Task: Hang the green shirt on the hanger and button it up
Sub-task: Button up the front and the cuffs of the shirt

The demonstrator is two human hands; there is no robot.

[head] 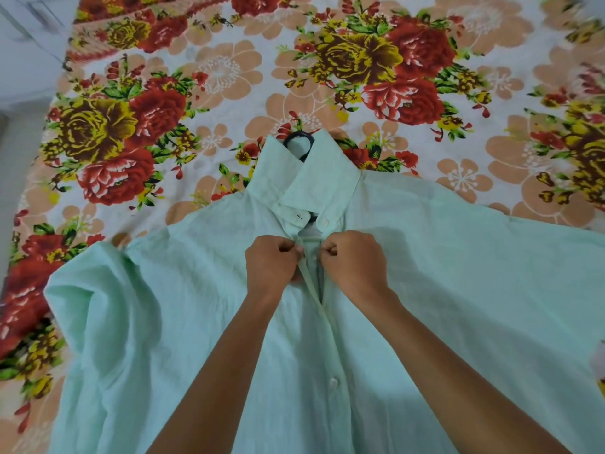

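Note:
The pale green shirt (442,290) lies spread face up on the bed, collar pointing away from me. A dark hanger hook (299,139) sticks out of the collar; the rest of the hanger is hidden inside the shirt. My left hand (271,262) pinches the left edge of the front placket just below the collar. My right hand (353,262) pinches the right edge at the same height. The collar button (325,221) sits undone above my hands. Another white button (333,382) shows lower on the placket, which gapes open between the two.
A floral bedsheet (212,77) with red, yellow and peach flowers covers the bed all around the shirt. The bed's left edge (49,103) borders a pale floor. The shirt's left sleeve (95,309) lies bunched near that edge.

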